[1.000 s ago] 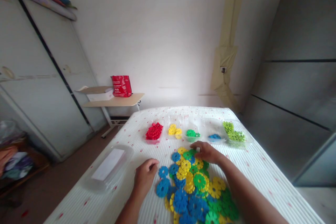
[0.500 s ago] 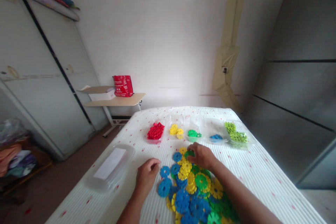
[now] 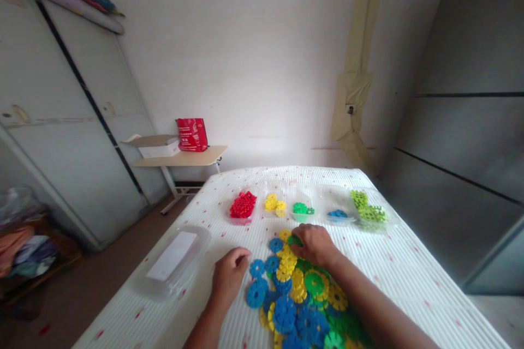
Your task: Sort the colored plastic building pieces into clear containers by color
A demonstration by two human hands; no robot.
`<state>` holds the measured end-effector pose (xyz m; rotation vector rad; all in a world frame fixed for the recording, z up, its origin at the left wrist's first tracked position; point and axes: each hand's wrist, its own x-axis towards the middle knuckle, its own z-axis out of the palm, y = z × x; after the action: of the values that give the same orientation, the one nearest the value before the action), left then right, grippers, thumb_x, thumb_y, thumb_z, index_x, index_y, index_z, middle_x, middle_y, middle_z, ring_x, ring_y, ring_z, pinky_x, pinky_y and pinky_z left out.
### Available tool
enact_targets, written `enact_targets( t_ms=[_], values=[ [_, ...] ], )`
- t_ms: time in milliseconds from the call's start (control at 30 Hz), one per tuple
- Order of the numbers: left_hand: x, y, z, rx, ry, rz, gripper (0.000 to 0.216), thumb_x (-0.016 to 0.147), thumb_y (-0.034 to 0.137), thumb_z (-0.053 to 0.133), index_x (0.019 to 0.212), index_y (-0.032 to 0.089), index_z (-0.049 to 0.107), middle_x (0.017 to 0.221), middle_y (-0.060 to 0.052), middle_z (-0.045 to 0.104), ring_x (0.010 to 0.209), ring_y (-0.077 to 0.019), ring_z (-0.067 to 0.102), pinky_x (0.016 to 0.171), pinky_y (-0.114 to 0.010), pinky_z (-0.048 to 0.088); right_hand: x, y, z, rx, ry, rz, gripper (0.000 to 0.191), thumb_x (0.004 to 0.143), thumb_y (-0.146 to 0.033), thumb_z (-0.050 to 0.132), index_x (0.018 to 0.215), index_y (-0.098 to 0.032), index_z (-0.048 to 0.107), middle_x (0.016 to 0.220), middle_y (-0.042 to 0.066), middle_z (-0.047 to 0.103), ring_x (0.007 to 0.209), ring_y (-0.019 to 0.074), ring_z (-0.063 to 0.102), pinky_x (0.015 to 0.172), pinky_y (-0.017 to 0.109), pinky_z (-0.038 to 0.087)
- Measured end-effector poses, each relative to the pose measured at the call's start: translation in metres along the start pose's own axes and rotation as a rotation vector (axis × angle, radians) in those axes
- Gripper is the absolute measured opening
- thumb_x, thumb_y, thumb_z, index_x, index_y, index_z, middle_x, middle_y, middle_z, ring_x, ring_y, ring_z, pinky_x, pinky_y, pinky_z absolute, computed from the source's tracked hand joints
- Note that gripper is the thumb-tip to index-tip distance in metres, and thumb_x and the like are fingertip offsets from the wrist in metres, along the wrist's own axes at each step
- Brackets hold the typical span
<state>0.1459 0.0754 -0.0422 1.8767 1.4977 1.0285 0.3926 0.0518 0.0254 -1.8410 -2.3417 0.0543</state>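
Disc pile (image 3: 298, 290) runs from mid-table toward the table's (image 3: 409, 289) near edge, probably for easy reach. Right hand (image 3: 315, 245): fingers bent down at a green disc (image 3: 295, 240), pile's far end; can't tell if gripped. Left hand (image 3: 231, 270) loosely curled just beside the pile, inside hidden. Clear tubs (image 3: 302, 218) lined up toward far edge, one colour each, likely to keep colours apart. Red bag's (image 3: 191, 134) white lettering unreadable; white label (image 3: 172, 256) near left edge, no legible print.

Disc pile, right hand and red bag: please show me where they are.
Disc pile (image 3: 298, 289), head view, yellow disc near its middle.
Right hand (image 3: 316, 245), head view, its back.
Red bag (image 3: 192, 134), head view, its front.
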Motion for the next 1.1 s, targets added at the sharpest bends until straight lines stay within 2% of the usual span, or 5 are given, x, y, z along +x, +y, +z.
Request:
enact_targets(
  t_ms=[267,533,700,833,1100],
  values=[
    [0.000,-0.001,0.000,-0.002,0.001,-0.009,0.022,0.072,0.029,0.049,0.078,0.019,0.067,0.078,-0.002,0.071,0.074,-0.0168,0.064,0.072,-0.024,0.048,0.013,0.017,-0.027,-0.032,0.265,0.120,0.024,0.081,-0.035,0.048,0.095,-0.022,0.062,0.091,0.006,0.066,0.080,0.0193,0.061,0.062,0.025,0.038],
    [0.000,0.000,-0.001,-0.015,0.006,-0.018,0.021,0.071,0.029,0.050,0.075,0.019,0.068,0.076,-0.002,0.072,0.073,-0.0168,0.065,0.070,-0.024,0.048,0.032,0.042,-0.036,0.006,0.354,0.256,0.032,0.088,-0.039,0.041,0.107,-0.021,0.060,0.097,0.008,0.066,0.080,0.0175,0.062,0.065,0.025,0.040],
    [0.000,0.000,0.000,-0.023,0.009,-0.009,0.022,0.071,0.030,0.050,0.076,0.019,0.068,0.077,-0.002,0.071,0.073,-0.0170,0.065,0.070,-0.024,0.049,-0.005,0.047,-0.020,0.078,0.279,0.213,0.025,0.085,-0.029,0.041,0.084,-0.020,0.064,0.082,0.006,0.068,0.073,0.0174,0.062,0.062,0.024,0.039],
    [0.000,-0.001,0.000,-0.017,-0.002,-0.005,0.023,0.071,0.031,0.049,0.076,0.019,0.068,0.076,-0.003,0.071,0.073,-0.0175,0.064,0.070,-0.024,0.049,-0.032,0.059,-0.005,0.253,0.157,0.115,0.023,0.079,-0.020,0.042,0.082,-0.020,0.064,0.080,0.004,0.069,0.072,0.0168,0.062,0.065,0.024,0.042],
    [0.000,0.002,-0.003,-0.009,0.005,-0.015,0.023,0.070,0.034,0.050,0.075,0.019,0.068,0.077,-0.003,0.072,0.075,-0.0182,0.065,0.071,-0.025,0.050,-0.059,0.068,0.018,0.439,0.126,0.142,0.018,0.075,-0.020,0.045,0.076,-0.020,0.063,0.076,0.003,0.067,0.069,0.0155,0.060,0.062,0.023,0.043]
  ],
)
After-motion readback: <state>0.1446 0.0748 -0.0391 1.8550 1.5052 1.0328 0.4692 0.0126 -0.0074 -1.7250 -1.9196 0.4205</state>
